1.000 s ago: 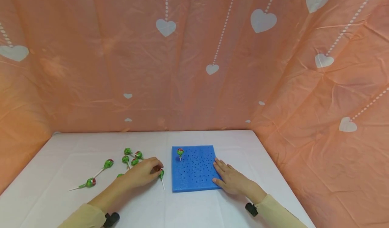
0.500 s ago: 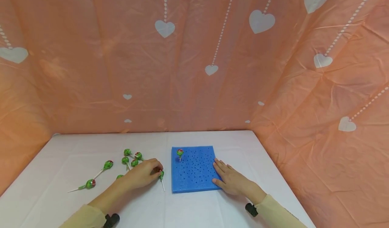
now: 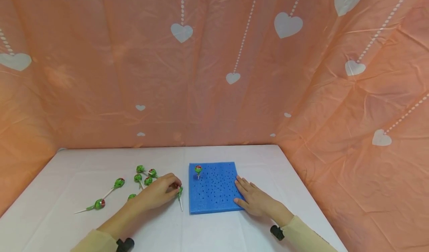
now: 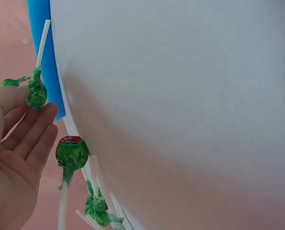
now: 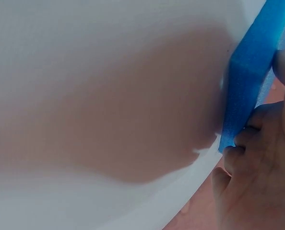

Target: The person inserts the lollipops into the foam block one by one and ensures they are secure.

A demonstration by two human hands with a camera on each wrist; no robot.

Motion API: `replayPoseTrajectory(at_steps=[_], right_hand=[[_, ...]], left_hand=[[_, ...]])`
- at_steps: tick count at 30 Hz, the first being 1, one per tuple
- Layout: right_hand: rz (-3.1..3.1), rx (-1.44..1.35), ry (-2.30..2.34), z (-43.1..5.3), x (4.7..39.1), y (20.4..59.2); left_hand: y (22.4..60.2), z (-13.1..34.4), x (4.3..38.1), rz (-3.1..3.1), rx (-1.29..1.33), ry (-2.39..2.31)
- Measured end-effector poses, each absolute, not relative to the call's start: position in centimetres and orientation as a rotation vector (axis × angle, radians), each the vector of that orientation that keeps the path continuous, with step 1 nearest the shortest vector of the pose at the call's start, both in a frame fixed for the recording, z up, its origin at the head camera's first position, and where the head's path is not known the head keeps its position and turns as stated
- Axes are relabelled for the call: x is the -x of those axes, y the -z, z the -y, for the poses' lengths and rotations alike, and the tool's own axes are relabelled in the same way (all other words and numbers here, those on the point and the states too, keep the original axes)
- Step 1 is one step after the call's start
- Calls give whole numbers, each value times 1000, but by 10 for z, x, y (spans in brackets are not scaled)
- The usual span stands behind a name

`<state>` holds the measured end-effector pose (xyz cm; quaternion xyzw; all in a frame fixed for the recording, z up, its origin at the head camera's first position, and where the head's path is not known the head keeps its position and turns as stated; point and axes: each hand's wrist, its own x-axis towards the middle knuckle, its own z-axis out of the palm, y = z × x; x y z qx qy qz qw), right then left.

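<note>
My left hand (image 3: pixel 164 189) pinches a green-wrapped lollipop (image 4: pixel 37 91) by its head, between thumb and fingers. Its white stick points toward me in the head view, left of a blue foam block (image 3: pixel 214 203) dotted with small holes. One lollipop (image 3: pixel 198 169) stands upright in the block near its far left corner. On the block's right edge my right hand (image 3: pixel 256 198) lies flat, fingers spread over the foam; the right wrist view shows its fingers (image 5: pixel 248 136) along the block's side.
Several lollipops lie on the white table (image 3: pixel 214 233) left of the block. One lollipop (image 3: pixel 99 204) is farthest left, and another lollipop (image 3: pixel 118 183) lies just behind it. An orange curtain (image 3: pixel 207 106) with white hearts surrounds the far side.
The left hand, with the lollipop pinched in it, has shifted very slightly to the right toward the block. The right hand stays in place on the foam.
</note>
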<state>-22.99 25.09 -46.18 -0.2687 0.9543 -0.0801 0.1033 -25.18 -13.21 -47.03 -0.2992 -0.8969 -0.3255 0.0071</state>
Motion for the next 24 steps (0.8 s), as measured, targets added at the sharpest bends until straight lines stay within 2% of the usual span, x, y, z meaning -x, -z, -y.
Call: replayPoseTrajectory(at_steps=[9, 24], right_hand=[[-2822, 792, 229, -251, 230, 463], [-2813, 781, 240, -250, 229, 460]], left_hand=[[465, 124, 253, 2668, 872, 1224], [451, 100, 262, 2432, 862, 1230]])
